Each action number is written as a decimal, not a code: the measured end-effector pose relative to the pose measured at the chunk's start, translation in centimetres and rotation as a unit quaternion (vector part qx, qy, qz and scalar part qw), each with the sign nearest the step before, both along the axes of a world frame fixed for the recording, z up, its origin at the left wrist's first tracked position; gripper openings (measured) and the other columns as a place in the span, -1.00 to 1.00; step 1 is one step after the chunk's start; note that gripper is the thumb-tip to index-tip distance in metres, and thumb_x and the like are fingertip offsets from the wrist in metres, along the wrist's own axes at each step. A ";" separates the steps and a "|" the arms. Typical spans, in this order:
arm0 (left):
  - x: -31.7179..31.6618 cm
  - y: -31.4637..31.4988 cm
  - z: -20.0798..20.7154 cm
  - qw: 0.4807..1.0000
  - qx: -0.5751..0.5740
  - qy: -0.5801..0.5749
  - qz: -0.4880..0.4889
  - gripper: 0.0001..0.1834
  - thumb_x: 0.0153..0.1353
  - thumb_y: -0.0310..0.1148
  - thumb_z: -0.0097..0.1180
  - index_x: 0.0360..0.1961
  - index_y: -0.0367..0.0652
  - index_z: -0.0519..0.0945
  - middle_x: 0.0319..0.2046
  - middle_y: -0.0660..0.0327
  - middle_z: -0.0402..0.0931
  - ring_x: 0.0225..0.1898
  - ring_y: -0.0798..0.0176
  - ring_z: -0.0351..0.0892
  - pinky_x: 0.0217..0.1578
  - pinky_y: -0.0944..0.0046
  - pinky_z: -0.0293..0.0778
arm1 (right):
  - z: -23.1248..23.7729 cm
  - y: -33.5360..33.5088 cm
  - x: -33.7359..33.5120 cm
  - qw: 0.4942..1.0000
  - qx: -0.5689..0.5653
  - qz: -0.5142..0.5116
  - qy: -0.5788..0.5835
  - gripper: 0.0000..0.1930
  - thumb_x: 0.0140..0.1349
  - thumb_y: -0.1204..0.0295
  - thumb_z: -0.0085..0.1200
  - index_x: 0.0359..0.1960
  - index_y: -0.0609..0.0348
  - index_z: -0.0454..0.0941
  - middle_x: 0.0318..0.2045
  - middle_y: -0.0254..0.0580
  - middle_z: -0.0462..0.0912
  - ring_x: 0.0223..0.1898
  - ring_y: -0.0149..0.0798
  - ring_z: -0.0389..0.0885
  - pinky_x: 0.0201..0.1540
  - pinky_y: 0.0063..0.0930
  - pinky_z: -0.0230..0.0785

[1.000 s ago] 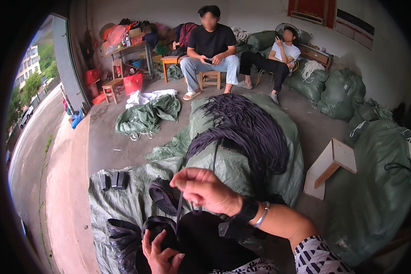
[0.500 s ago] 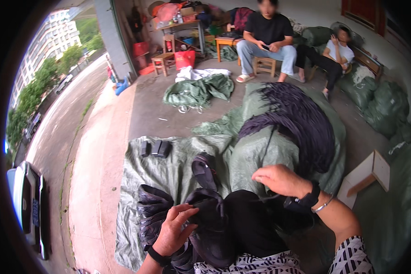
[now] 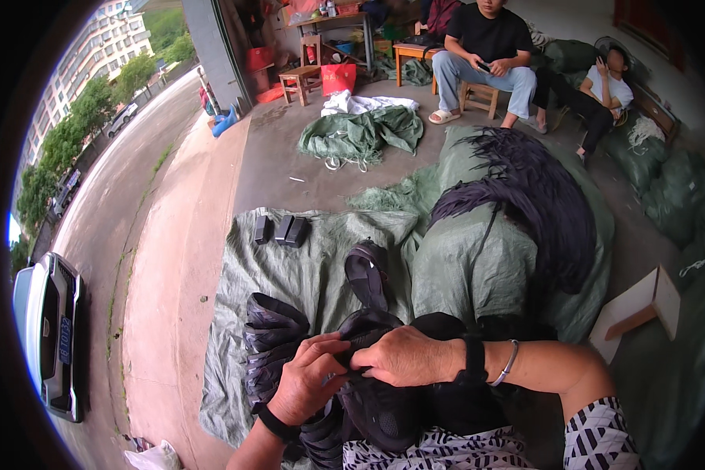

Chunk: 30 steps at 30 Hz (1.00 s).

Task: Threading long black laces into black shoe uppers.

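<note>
A black shoe (image 3: 384, 419) rests on my lap with its toe toward me. Both my hands meet over its upper, near the opening. My left hand (image 3: 309, 380) is closed, with thumb and fingers pinching the shoe's upper from the left. From the right, my right hand (image 3: 407, 356) is closed too, its fingertips pressed down beside the left ones. What lies between the right fingertips is hidden. Just beyond, another black shoe (image 3: 366, 276) lies on the green woven sheet (image 3: 251, 290). A row of dark shoes (image 3: 274, 321) sits left of my hands.
A large green sack (image 3: 462, 266) bears a heap of dark cord-like strands (image 3: 552, 196). Small black blocks (image 3: 292, 232) lie on the sheet's far part. An angled white board (image 3: 642, 301) stands at right. Two people sit at the back; a car (image 3: 51, 337) is outside at left.
My right hand has come left and down from the air onto the shoe, meeting my left hand. The left fingers have closed in. The whole view has shifted a little.
</note>
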<state>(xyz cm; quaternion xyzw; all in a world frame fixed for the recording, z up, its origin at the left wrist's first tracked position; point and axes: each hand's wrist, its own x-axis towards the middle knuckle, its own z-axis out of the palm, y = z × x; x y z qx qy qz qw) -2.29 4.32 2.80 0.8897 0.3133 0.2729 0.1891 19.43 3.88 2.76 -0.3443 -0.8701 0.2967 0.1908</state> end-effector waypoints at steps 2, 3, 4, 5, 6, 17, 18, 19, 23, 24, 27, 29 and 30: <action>-0.1 0.2 -0.6 1.000 -0.008 -0.015 -0.006 -0.69 -0.24 -0.64 0.35 -0.48 -0.17 0.47 -0.22 0.14 0.55 -0.05 0.06 0.56 -0.09 0.21 0.51 | -0.6 0.0 -0.5 1.000 0.022 -0.010 -0.012 -0.93 0.06 0.49 0.07 -0.40 0.15 0.49 -0.63 -0.04 0.56 -0.42 0.02 0.63 -0.36 -0.09 0.43; -0.3 0.3 -1.0 0.999 -0.032 -0.028 -0.015 -0.69 -0.25 -0.62 0.33 -0.47 -0.14 0.47 -0.23 0.17 0.54 -0.08 0.08 0.56 -0.14 0.21 0.52 | -0.7 0.1 -0.6 1.000 0.020 -0.010 -0.014 -0.93 0.06 0.49 0.07 -0.40 0.15 0.49 -0.63 -0.04 0.56 -0.42 0.02 0.63 -0.36 -0.09 0.43; -0.5 0.4 -1.3 0.997 -0.055 -0.041 -0.025 -0.69 -0.25 -0.61 0.32 -0.46 -0.12 0.47 -0.24 0.19 0.53 -0.11 0.10 0.56 -0.19 0.22 0.54 | -0.8 0.1 -0.7 1.000 0.027 -0.015 0.002 -0.93 0.05 0.49 0.07 -0.40 0.15 0.48 -0.64 -0.05 0.55 -0.45 0.02 0.63 -0.38 -0.09 0.43; -0.6 0.4 -1.3 0.997 -0.056 -0.042 -0.025 -0.69 -0.25 -0.61 0.32 -0.46 -0.12 0.47 -0.24 0.19 0.53 -0.11 0.10 0.56 -0.19 0.22 0.54 | -0.8 0.2 -0.8 0.999 0.036 -0.020 0.017 -0.92 0.04 0.50 0.07 -0.40 0.15 0.47 -0.65 -0.05 0.54 -0.47 0.02 0.63 -0.40 -0.10 0.43; -0.5 0.4 -1.3 0.998 -0.059 -0.032 -0.017 -0.68 -0.25 -0.61 0.33 -0.46 -0.13 0.47 -0.25 0.20 0.53 -0.14 0.10 0.56 -0.20 0.22 0.54 | -0.8 0.3 -0.9 0.999 0.033 -0.020 0.016 -0.92 0.04 0.50 0.07 -0.40 0.15 0.47 -0.65 -0.05 0.54 -0.47 0.02 0.63 -0.40 -0.10 0.43; 1.4 -1.6 0.2 0.996 -0.092 0.005 0.020 -0.65 -0.18 -0.33 0.42 -0.30 -0.09 0.62 -0.14 0.05 0.40 -0.03 -0.02 0.43 -0.05 0.11 0.42 | 0.3 3.1 5.3 0.972 0.190 -0.134 -0.016 -0.88 0.15 0.51 0.03 -0.36 0.21 0.33 -0.61 -0.05 0.55 -0.50 0.04 0.62 -0.52 -0.20 0.43; 1.9 -2.3 0.5 0.995 -0.080 0.031 0.052 -0.65 -0.18 -0.32 0.43 -0.29 -0.07 0.63 -0.13 0.06 0.38 0.01 -0.04 0.41 -0.05 0.10 0.42 | -0.4 3.4 6.4 0.974 0.160 -0.156 -0.044 -0.89 0.20 0.48 0.02 -0.34 0.19 0.33 -0.60 -0.04 0.56 -0.49 0.04 0.62 -0.51 -0.20 0.43; 2.7 -2.6 1.0 0.991 -0.104 0.048 0.065 -0.68 -0.19 -0.34 0.45 -0.35 -0.05 0.62 -0.10 0.08 0.35 0.10 -0.09 0.34 0.01 0.06 0.39 | -0.4 2.8 7.1 0.978 0.134 -0.157 -0.023 -0.87 0.26 0.40 0.00 -0.31 0.16 0.35 -0.60 -0.02 0.57 -0.50 0.05 0.61 -0.50 -0.19 0.42; 2.3 -2.8 -1.8 0.998 -0.042 -0.013 0.038 -0.69 -0.26 -0.40 0.48 -0.49 -0.09 0.56 0.02 0.08 0.35 0.21 -0.15 0.25 0.17 -0.04 0.26 | -0.7 -0.8 6.6 0.933 -0.337 -0.109 0.068 -0.73 0.33 0.22 -0.03 -0.32 0.21 0.42 -0.67 -0.22 0.54 -0.72 -0.36 0.44 -0.64 -0.50 0.24; 2.2 -2.8 -1.6 0.998 -0.041 -0.012 0.036 -0.69 -0.26 -0.40 0.48 -0.49 -0.09 0.56 0.02 0.08 0.35 0.21 -0.15 0.25 0.17 -0.04 0.26 | -0.2 -1.6 6.6 0.862 -0.487 -0.073 0.119 -0.70 0.35 0.19 -0.05 -0.32 0.22 0.43 -0.67 -0.28 0.53 -0.77 -0.50 0.34 -0.68 -0.62 0.16; 1.4 -2.6 -1.0 0.999 -0.051 0.009 -0.014 -0.70 -0.26 -0.36 0.48 -0.61 -0.17 0.54 0.14 0.03 0.30 0.28 -0.19 0.16 0.19 -0.07 0.24 | -0.2 -3.5 6.4 0.708 -0.622 0.023 0.334 -0.68 0.41 0.17 -0.15 -0.27 0.21 0.42 -0.67 -0.28 0.47 -0.81 -0.61 0.17 -0.71 -0.77 0.04; 1.3 -2.6 -0.6 0.998 -0.048 0.018 -0.019 -0.70 -0.25 -0.35 0.48 -0.63 -0.17 0.53 0.14 0.03 0.30 0.28 -0.20 0.16 0.19 -0.07 0.24 | 0.0 -3.6 6.2 0.615 -0.635 0.029 0.467 -0.72 0.42 0.22 -0.17 -0.26 0.20 0.41 -0.67 -0.31 0.44 -0.82 -0.60 0.12 -0.71 -0.74 0.05; 1.2 -2.6 -0.5 0.998 -0.048 0.024 -0.025 -0.70 -0.25 -0.35 0.48 -0.65 -0.17 0.52 0.14 0.03 0.30 0.28 -0.20 0.16 0.19 -0.07 0.24 | 0.4 -3.2 6.2 0.614 -0.600 0.012 0.513 -0.74 0.42 0.24 -0.17 -0.27 0.18 0.42 -0.68 -0.34 0.41 -0.80 -0.60 0.10 -0.70 -0.71 0.04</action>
